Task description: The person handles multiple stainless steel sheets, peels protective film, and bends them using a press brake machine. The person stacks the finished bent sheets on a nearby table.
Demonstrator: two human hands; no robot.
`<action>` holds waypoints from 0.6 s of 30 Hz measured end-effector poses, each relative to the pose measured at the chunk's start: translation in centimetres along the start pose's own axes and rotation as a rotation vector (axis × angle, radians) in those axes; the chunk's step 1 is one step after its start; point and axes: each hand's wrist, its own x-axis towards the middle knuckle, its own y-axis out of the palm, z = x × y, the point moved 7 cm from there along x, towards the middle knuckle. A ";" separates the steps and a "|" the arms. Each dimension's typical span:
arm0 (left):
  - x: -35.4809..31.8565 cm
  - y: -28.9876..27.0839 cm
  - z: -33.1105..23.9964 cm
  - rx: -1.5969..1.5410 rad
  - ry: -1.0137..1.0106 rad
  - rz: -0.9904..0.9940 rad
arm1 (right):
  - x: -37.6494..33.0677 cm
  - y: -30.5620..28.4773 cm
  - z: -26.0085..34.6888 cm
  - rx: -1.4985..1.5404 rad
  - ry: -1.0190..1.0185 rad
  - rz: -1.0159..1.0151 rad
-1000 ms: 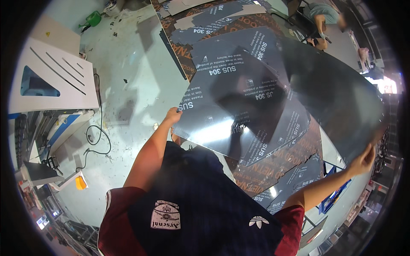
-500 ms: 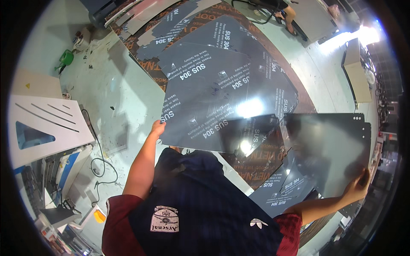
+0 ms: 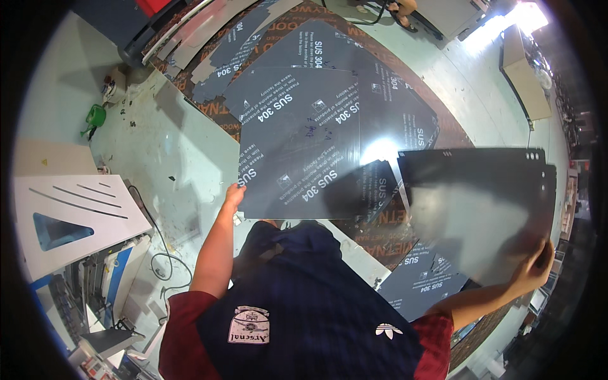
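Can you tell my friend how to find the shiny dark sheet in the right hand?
Start at the big brown board with orange lettering, partly covered by printed grey sheets. Look to the picture's right side, where the person's right hand grips the right edge of a shiny dark sheet. Small holes dot its far right corner, and it shows no white print, unlike the grey sheets.

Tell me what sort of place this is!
Probably a metal workshop: grey sheets with printed film are spread out, the right hand holds a dark panel, and a white slotted casing, maybe a machine's, stands at left.
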 end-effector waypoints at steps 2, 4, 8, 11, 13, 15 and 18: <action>0.5 0.3 0.5 -0.069 0.024 0.069 | 0.2 0.9 3.1 0.170 0.029 -0.069; 0.6 0.6 1.1 -0.098 -0.017 0.134 | -0.5 2.1 7.9 0.245 -0.035 -0.135; -1.1 0.8 0.6 -0.264 -0.111 0.181 | -2.5 5.0 19.4 0.371 -0.381 -0.119; -3.5 1.1 -0.9 -0.613 -0.137 0.303 | -7.4 7.5 26.0 0.507 -0.568 0.193; -4.8 0.7 -2.0 -0.646 -0.105 0.340 | -13.1 10.4 29.5 0.527 -0.829 0.373; -5.9 0.2 -2.3 -0.629 -0.142 0.382 | -20.4 14.2 31.2 0.627 -0.884 0.652; -7.1 -0.1 -3.2 -0.659 -0.135 0.534 | -31.4 18.6 31.9 0.610 -1.016 0.893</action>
